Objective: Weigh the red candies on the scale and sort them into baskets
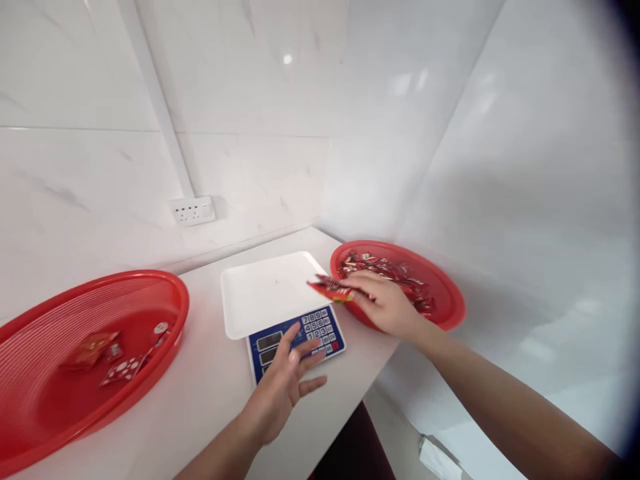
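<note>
My right hand (383, 300) pinches small red wrapped packets (333, 288) just off the right edge of the scale's white tray (270, 293). Behind that hand, a red basket (450, 303) holds a heap of similar red packets (385, 267). My left hand (287, 380) is open with its fingers spread, over the blue keypad panel of the digital scale (325, 327); whether it touches the keys I cannot tell. The white tray bears nothing but a tiny dark mark.
At the left stands a larger red basket (170, 293) with a few packets (125, 370) inside, one of them red with white dots. A white table (200, 400) carries everything, its front edge running diagonally at the right. A wall socket (193, 211) sits behind.
</note>
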Tool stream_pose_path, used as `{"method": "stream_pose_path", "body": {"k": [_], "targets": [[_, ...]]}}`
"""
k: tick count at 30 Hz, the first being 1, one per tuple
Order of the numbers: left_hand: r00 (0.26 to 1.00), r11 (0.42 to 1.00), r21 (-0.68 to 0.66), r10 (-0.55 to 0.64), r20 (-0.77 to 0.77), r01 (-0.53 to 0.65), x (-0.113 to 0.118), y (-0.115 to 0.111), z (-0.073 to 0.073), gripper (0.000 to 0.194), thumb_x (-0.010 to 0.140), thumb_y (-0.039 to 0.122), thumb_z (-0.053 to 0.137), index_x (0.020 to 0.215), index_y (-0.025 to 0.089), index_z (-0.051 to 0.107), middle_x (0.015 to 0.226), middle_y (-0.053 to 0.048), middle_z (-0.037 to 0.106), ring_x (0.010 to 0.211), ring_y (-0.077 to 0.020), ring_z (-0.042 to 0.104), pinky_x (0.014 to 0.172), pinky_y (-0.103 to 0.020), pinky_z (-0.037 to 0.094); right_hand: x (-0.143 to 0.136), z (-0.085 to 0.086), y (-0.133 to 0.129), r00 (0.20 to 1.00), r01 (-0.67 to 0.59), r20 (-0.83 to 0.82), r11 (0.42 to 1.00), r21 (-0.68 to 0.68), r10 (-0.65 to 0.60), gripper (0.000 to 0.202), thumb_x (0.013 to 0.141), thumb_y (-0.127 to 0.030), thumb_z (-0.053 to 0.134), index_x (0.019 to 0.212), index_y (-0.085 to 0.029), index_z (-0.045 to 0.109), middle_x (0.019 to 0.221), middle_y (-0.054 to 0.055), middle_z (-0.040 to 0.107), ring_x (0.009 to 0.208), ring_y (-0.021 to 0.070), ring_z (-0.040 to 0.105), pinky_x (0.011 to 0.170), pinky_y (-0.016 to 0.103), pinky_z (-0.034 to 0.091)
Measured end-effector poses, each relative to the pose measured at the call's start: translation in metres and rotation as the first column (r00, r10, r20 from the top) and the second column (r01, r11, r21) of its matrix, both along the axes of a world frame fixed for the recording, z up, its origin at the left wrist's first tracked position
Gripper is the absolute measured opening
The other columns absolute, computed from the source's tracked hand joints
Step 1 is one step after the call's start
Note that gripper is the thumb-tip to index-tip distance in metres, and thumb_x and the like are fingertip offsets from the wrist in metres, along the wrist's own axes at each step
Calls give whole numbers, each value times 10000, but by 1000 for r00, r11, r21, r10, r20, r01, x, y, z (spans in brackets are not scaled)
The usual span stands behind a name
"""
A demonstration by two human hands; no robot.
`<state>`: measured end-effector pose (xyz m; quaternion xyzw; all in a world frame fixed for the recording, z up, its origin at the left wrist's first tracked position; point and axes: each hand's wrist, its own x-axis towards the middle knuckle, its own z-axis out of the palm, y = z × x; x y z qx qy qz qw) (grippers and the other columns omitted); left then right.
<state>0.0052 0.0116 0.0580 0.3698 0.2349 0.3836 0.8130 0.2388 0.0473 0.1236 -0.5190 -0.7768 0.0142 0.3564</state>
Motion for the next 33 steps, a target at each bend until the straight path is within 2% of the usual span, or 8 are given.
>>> {"method": "stream_pose_path", "body": {"k": [4,7,11,16,19,24,29,33], "targets": [[977,983,-94,171,132,-159,-2,18,25,396,855,418,494,1230,326,408,1272,-34,491,1130,-205,502,865,-399,484,-54,-21,-11,929,-284,246,959,-1,275,350,842,-140,403,1109,-259,596,1028,56,635,970,195,556,807,324,460],[960,953,-144,277,44,-268,-12,30,25,329,818,269,584,1136,264,499,1145,-22,578,949,-160,605,774,-326,541,-75,-27,-8,940,-301,161,953,-30,301,333,842,-146,413,1110,-259,575,1046,63,602,990,195,537,829,336,454],[930,927,-86,366,12,-364,-30,42,23,334,807,201,586,1129,244,512,1088,-29,606,842,-150,639,677,-292,571,-82,-20,7,956,-249,-213,939,-236,200,428,743,-142,514,1154,-258,491,1096,49,536,966,176,540,834,335,458],[875,874,-70,484,18,-482,-52,53,31,255,829,220,558,1083,225,547,1006,-20,632,770,-132,650,630,-267,575,-78,-17,31,838,-333,-545,757,-562,-36,625,623,-89,554,1214,-251,433,1156,40,521,871,139,571,752,275,475],[848,844,-106,531,14,-526,-64,58,37,208,833,229,554,1038,199,566,951,-22,648,749,-129,655,610,-246,573,-79,-22,43,752,-411,-651,698,-586,-105,582,646,-134,591,1204,-222,451,970,24,596,825,134,574,720,264,474],[834,828,-125,552,5,-547,-78,59,42,156,832,243,556,973,179,580,899,-30,665,758,-154,669,584,-230,566,-85,-35,63,648,-420,-744,738,-528,-163,280,709,-381,643,890,-180,571,811,16,579,724,118,579,580,222,468],[836,831,-119,548,8,-544,-82,57,44,150,825,241,563,961,180,581,872,-29,672,761,-173,674,564,-233,563,-87,-43,81,647,-340,-714,736,-585,-269,397,740,-560,545,681,-168,545,501,-69,404,375,41,335,346,172,202],[852,845,-127,524,1,-519,-79,53,44,153,834,232,547,973,182,587,859,-32,675,726,-156,669,553,-236,565,-87,-40,83,577,-517,-783,640,-569,-231,351,734,-536,573,782,-189,586,631,-37,499,499,67,459,447,186,366]]}}
